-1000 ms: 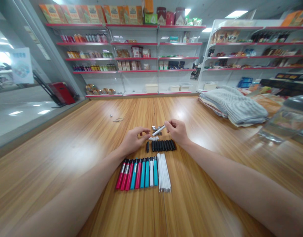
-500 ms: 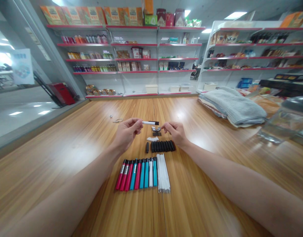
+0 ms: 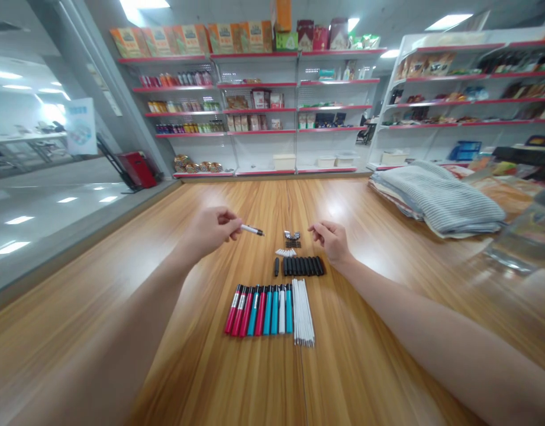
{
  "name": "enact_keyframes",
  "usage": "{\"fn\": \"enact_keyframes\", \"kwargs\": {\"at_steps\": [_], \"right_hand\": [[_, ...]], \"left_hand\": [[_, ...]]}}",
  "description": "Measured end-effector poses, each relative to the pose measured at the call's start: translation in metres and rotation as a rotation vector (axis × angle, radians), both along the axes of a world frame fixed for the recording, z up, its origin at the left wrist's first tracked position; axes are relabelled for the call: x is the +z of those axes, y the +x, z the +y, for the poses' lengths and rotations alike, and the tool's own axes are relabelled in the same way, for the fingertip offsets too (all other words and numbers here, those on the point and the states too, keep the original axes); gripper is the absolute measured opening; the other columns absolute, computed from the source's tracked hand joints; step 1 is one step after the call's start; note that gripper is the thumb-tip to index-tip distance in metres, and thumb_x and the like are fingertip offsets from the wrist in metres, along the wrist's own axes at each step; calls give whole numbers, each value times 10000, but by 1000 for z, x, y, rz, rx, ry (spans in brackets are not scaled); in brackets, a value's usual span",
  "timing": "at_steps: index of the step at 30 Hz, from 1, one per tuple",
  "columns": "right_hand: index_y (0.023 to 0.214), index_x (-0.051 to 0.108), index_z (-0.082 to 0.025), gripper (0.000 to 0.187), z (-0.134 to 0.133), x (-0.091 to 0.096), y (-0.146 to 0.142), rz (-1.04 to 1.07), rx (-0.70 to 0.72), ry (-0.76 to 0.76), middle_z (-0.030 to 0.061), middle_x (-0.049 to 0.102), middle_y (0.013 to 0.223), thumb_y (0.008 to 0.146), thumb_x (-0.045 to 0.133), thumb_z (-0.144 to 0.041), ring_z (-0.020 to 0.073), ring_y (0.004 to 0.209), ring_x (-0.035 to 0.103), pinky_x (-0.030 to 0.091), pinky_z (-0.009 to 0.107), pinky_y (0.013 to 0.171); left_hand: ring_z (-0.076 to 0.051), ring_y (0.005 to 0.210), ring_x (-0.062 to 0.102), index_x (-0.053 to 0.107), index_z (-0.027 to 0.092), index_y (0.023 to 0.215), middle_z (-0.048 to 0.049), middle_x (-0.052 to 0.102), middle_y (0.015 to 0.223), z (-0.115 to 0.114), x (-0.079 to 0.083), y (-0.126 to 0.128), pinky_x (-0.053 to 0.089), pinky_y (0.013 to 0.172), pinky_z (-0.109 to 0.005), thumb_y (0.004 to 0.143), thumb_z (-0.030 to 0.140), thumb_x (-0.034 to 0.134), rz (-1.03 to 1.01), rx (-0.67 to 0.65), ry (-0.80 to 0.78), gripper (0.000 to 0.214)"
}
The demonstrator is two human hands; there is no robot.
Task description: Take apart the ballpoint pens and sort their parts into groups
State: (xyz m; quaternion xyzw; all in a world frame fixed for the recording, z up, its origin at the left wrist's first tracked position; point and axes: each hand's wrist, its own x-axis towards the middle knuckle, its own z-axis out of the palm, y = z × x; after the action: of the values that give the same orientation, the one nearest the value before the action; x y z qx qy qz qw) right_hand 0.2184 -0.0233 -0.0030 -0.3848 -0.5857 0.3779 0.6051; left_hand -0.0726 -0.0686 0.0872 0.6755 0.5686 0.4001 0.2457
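My left hand [image 3: 214, 231] is closed on the back end of a white pen [image 3: 247, 228], whose black front end points right and slightly down. My right hand [image 3: 331, 241] hovers just right of the small silver clips [image 3: 292, 235], its fingers pinched together; whatever may be between them is too small to make out. Below the clips lie tiny dark parts [image 3: 293, 244], white cone-shaped tips [image 3: 285, 252] and a row of black grips [image 3: 303, 266], one grip [image 3: 276, 267] set apart. Nearer me are pink, teal and white pen barrels [image 3: 258, 310] beside a bundle of white refills [image 3: 303, 312].
Folded striped cloths [image 3: 445, 192] are piled at the right of the wooden table [image 3: 187, 367]. A clear jug [image 3: 521, 236] stands beyond my right arm. Stocked shelves [image 3: 258, 109] line the back, and a red hand truck [image 3: 136, 170] is on the floor at left.
My left hand has moved left, away from my right hand, and the pen has tilted from nearly level to front end down. My right hand has drawn slightly away from the clips. The view has shifted left.
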Motion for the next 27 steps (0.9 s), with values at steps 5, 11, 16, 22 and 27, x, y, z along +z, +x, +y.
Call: {"fn": "enact_keyframes", "kwargs": {"at_steps": [5,11,16,22,27], "right_hand": [[699,684,-123,256,4,-6,3,83,-28,-42,-4,513,513,765,565,-340,70,439,363,220,225,413],[658,672,-120,218,5,-9,8,236,-60,-93,-12,481,481,713,598,-317,72,429,370,195,219,393],[624,645,-129,173,-2,-10,16,354,-138,-132,-29,452,452,678,598,-287,63,395,329,174,219,375],[625,644,-131,194,-41,-15,25,344,-108,-172,-23,464,452,693,610,-309,65,390,320,164,219,376],[652,658,-118,204,-82,-15,36,348,-36,-211,-18,458,453,715,639,-311,63,403,322,141,223,390]], "left_hand": [[-172,647,606,632,180,773,-28,669,695,-46,-35,-37,416,619,-269,772,375,591,495,158,23,200],[-159,686,606,650,204,878,-13,668,737,-112,-67,-43,392,636,-252,826,316,494,589,136,-110,199],[-161,651,589,631,187,721,-30,643,684,-125,-72,-27,343,590,-247,813,308,508,627,163,-176,196],[-149,627,577,614,180,795,-12,620,659,-126,-71,-15,334,566,-233,804,334,534,560,153,-206,174],[-143,623,576,617,181,805,-8,620,654,-126,-72,-12,346,572,-230,802,343,531,544,111,-201,184]]}}
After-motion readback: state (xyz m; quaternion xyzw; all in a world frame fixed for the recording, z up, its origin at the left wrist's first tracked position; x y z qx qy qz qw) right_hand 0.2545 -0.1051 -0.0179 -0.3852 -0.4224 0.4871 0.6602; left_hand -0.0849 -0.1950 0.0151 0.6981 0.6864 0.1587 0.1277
